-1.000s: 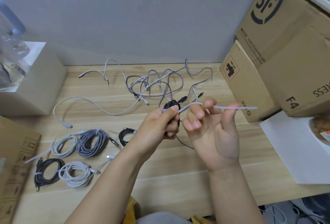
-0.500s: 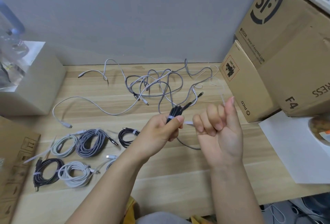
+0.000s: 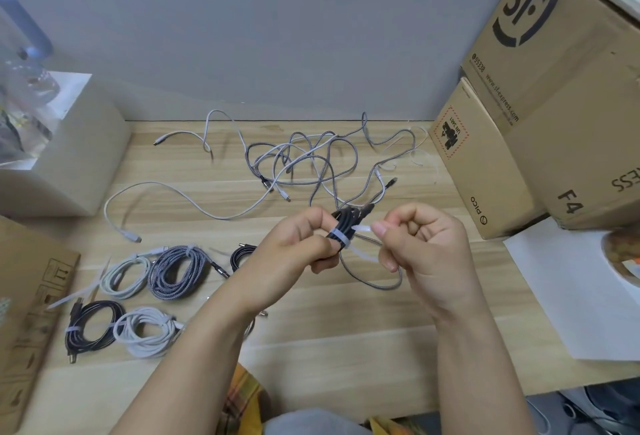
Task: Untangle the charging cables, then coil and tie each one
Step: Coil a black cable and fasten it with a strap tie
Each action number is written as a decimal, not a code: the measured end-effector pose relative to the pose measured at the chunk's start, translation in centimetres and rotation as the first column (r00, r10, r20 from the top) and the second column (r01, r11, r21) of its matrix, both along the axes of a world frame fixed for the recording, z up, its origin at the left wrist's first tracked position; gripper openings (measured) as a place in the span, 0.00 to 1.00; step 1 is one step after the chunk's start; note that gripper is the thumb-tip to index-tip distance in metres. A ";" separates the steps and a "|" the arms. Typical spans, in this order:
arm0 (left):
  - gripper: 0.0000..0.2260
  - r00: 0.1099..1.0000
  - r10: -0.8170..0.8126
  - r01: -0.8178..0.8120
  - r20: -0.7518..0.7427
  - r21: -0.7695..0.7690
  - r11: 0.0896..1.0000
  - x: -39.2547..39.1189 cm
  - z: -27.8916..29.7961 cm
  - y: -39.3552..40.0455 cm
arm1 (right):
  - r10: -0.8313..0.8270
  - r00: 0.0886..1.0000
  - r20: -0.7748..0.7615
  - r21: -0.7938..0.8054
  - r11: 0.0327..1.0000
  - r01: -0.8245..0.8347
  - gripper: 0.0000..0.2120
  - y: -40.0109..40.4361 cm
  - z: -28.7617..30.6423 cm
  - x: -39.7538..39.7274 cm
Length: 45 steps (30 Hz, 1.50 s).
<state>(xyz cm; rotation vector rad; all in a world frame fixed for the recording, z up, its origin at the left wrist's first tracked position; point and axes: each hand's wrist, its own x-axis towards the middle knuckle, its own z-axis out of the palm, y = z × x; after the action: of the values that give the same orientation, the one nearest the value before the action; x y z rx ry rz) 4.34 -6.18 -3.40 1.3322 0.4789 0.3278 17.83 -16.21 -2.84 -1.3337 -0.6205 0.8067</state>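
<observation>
Above the wooden table [image 3: 346, 341], my left hand [image 3: 298, 244] grips a coiled black cable [image 3: 348, 221]. A white tie [image 3: 341, 238] is wrapped round the coil. My right hand [image 3: 420, 244] is curled and pinches the tie's loose end [image 3: 362, 228] beside the coil. A tangle of grey and white cables [image 3: 311, 164] lies behind the hands. One grey strand [image 3: 374, 284] loops under them. Several tied coils lie at the left: white [image 3: 123, 277], grey braided [image 3: 178, 271], black [image 3: 91, 325], white [image 3: 147, 330], and a small black one [image 3: 242, 254] partly behind my left arm.
Cardboard boxes [image 3: 540, 95] stand at the right edge, a white sheet [image 3: 568, 292] in front of them. A grey box [image 3: 59, 157] sits at the left with plastic on top. A flat carton [image 3: 24, 313] lies at the near left. A loose white tie [image 3: 74, 294] lies beside the coils.
My right hand drew the long tie end in, wrapped it round the black coil and closed into a fist near it. My left hand turned the coil slightly.
</observation>
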 end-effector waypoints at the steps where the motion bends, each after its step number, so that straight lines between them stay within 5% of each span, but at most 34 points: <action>1: 0.04 1.000 -0.014 0.014 0.006 -0.005 1.000 0.0 0.2 0.0 | 0.015 1.000 0.025 -0.018 1.000 -0.015 0.08 0.0 0.0 0.0; 16: 0.07 0.974 -0.214 0.221 -0.074 0.096 0.970 -0.4 -0.8 0.4 | 0.324 0.941 0.101 -0.156 0.939 -0.307 0.08 0.0 0.2 1.5; 24: 0.06 0.992 -0.101 0.107 -0.072 0.079 0.991 -0.1 -1.7 0.9 | 0.148 0.974 0.169 -0.004 0.989 -0.150 0.06 0.5 -2.5 -1.7; 31: 0.05 0.983 -0.079 0.107 -0.167 0.164 0.981 -0.2 -2.7 1.0 | 0.114 0.775 0.622 -0.062 0.993 -0.097 0.08 0.6 -3.6 -2.0; 38: 0.07 0.970 -0.155 0.179 -0.187 0.121 0.976 0.0 -3.8 0.8 | 0.138 0.583 0.801 -0.207 0.977 0.053 0.06 0.7 -4.5 -2.1; 45: 0.01 0.957 -0.141 0.193 -0.252 0.196 0.961 1.1 -3.1 -0.5 | 0.091 0.890 0.446 0.086 0.986 -0.144 0.09 0.4 0.4 -5.7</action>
<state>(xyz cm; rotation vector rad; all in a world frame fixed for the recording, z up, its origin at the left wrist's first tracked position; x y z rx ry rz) 5.43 -6.72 -6.55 1.6270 0.5346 0.0811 12.10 -15.85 -2.42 -1.3894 -1.1012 0.5506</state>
